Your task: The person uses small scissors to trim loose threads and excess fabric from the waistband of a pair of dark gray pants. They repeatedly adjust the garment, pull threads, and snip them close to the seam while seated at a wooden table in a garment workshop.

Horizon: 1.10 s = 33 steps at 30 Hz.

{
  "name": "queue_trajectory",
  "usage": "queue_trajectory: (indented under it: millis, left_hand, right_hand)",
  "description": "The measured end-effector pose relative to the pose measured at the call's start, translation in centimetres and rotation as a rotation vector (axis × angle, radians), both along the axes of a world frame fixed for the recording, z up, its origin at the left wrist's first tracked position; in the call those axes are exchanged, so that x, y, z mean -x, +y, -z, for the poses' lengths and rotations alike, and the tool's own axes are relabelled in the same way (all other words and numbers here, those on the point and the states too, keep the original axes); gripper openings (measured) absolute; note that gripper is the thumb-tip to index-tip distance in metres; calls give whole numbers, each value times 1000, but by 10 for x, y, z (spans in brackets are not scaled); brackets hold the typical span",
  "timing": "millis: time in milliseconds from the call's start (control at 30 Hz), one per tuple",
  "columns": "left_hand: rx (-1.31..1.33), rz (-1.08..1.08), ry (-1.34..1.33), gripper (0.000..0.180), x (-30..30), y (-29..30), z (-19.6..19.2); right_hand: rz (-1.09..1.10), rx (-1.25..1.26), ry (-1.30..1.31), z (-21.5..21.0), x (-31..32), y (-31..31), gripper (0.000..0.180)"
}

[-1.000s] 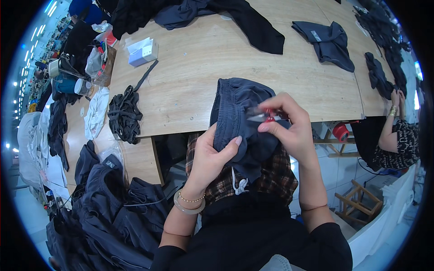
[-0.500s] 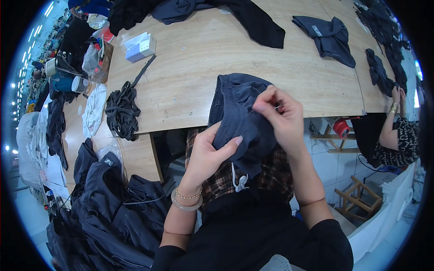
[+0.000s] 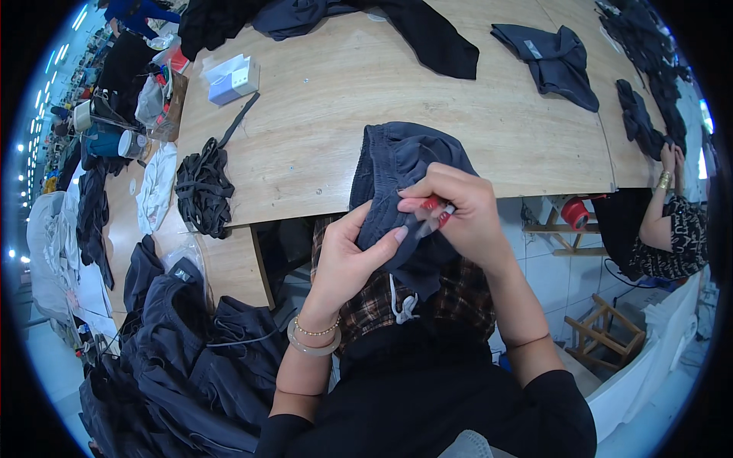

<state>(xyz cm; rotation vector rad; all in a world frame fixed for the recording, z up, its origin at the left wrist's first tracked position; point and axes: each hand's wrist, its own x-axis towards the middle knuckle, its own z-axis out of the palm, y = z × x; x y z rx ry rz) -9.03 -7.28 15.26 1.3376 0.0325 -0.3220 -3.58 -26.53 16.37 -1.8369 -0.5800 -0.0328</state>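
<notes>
A dark blue garment (image 3: 397, 164) with a white drawstring (image 3: 402, 305) hangs over the front edge of the wooden table (image 3: 321, 130) onto my lap. My left hand (image 3: 351, 256) pinches its fabric from below, thumb pressed on the cloth. My right hand (image 3: 458, 210) holds a small tool with a red handle (image 3: 434, 206) against the same fold, fingers curled around it. Both hands meet just below the table edge.
A bundle of black cord (image 3: 202, 191) lies at the table's left, a small pale box (image 3: 229, 76) behind it. Dark garments (image 3: 550, 61) lie across the far side. A heap of dark blue clothes (image 3: 183, 359) sits at my lower left. Another person's arm (image 3: 664, 206) is at the right.
My right hand shifted over the fold, hiding the red tool half a second ago; the tool now shows again. The garment has slid slightly lower toward my lap.
</notes>
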Motion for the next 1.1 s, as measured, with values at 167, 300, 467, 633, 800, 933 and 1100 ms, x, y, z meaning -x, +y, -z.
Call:
queue_trajectory:
  millis: [167,300,467,633,800,933,1100]
  left_hand:
    - [24,-13,15,32,1,-4,1]
    - [23,-55,5,31,-1,-6,1]
    - [18,-75,-21,29,0,-4,2]
    - [-24,-71,-59,26,-1,-8,1]
    - [-61,-79,-74,25,-1,-8,2]
    - [-74,-85,-85,25,-2,-8,3]
    - [-63,-87,-73,25,-2,-9,1]
  right_hand:
    - [203,-129,107,8,-4,-2,13]
    - [361,-189,102,3,-4,-8,24]
    - [278,224,-122,-11,16,-25,35]
    - [258,326,-224,-5,21,-20,34]
    - [252,322,-235,-4,21,-20,34]
    - [245,320,-247,-6,21,-20,34]
    - [261,322,-240,-6,20,-19,34]
